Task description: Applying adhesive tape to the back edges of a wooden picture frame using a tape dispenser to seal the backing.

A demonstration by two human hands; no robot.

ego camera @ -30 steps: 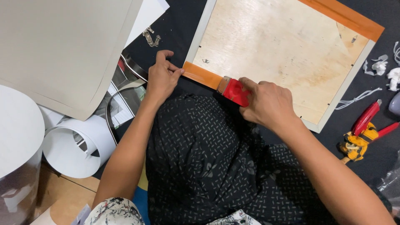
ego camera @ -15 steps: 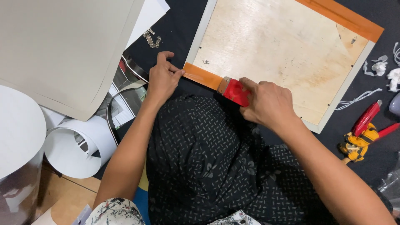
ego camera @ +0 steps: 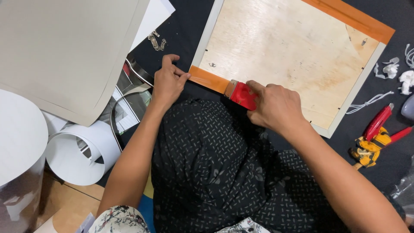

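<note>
Tape [ego camera: 209, 80], orange-brown, lies along the near edge of the frame back [ego camera: 289, 51], and almost nothing has shifted over the last second: both hands sit where they were, the strip reaching no further than before, so the work looks paused in pressing down rather than in pulling out new length. The left hand [ego camera: 167, 83] pins the strip's free end at the frame's near-left corner, its fingertips pressed together on the tape. The right hand [ego camera: 276, 107] is closed around a red dispenser [ego camera: 242, 95], fingers curled over its body; the tape runs flat from it to the left hand. A matching strip already covers the far edge [ego camera: 349, 19]. The frame back is pale plywood with a white border, lying on dark cloth. Red-and-yellow pliers [ego camera: 374, 140] rest well apart at the right, paper rolls [ego camera: 82, 151] at the left.
</note>
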